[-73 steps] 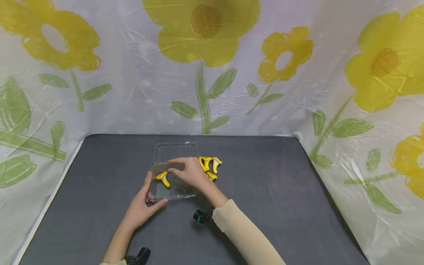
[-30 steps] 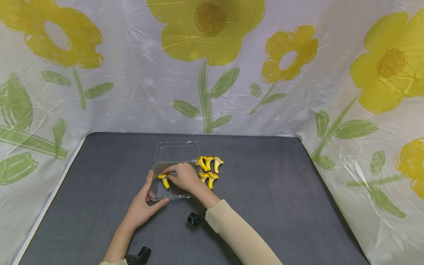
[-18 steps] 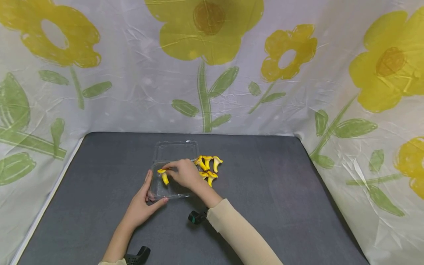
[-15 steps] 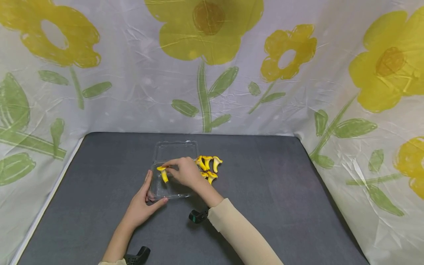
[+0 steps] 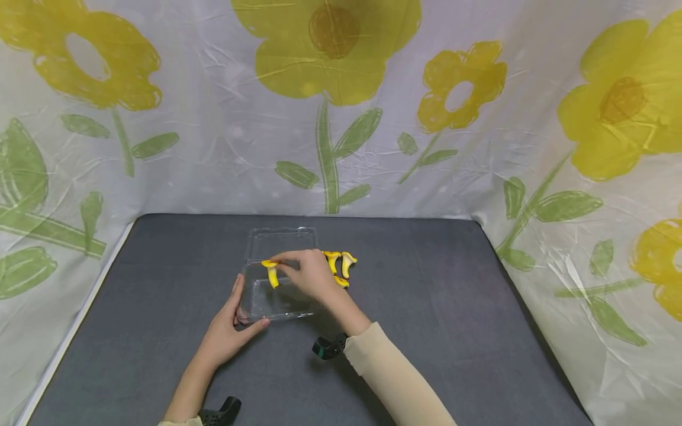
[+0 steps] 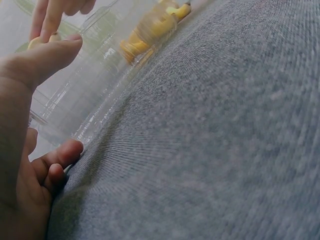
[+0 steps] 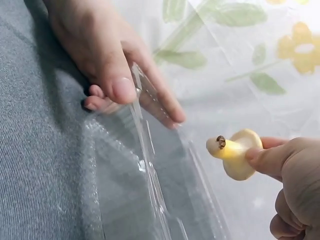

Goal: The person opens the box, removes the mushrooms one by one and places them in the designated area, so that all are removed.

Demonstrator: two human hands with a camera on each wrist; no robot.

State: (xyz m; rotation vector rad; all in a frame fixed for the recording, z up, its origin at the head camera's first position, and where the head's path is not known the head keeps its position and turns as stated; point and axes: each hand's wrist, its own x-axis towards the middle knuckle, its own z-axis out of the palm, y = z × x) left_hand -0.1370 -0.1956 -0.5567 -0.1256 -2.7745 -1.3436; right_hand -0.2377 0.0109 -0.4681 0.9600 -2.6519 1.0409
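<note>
A clear plastic clamshell container (image 5: 277, 299) lies open on the grey table, its lid (image 5: 281, 242) folded flat behind it. My right hand (image 5: 285, 267) pinches a small yellow mushroom (image 5: 273, 273) by its cap and holds it in the air over the tray's back edge. In the right wrist view the mushroom (image 7: 234, 151) points its stem to the left, clear of the container rim (image 7: 149, 170). My left hand (image 5: 237, 319) grips the tray's near left corner, thumb (image 6: 50, 52) on the rim. Several more yellow mushrooms (image 5: 341, 265) lie just right of the tray.
The dark grey table (image 5: 426, 307) is walled on three sides by a white sheet (image 5: 330, 148) printed with yellow flowers. Black wrist mounts (image 5: 329, 347) sit below both forearms. In the left wrist view the loose mushrooms (image 6: 150, 35) show through the clear plastic.
The mushroom lay on the tray floor. My right hand pinched it, lifted it and moved it toward the tray's back edge. The left hand has stayed on the corner.
</note>
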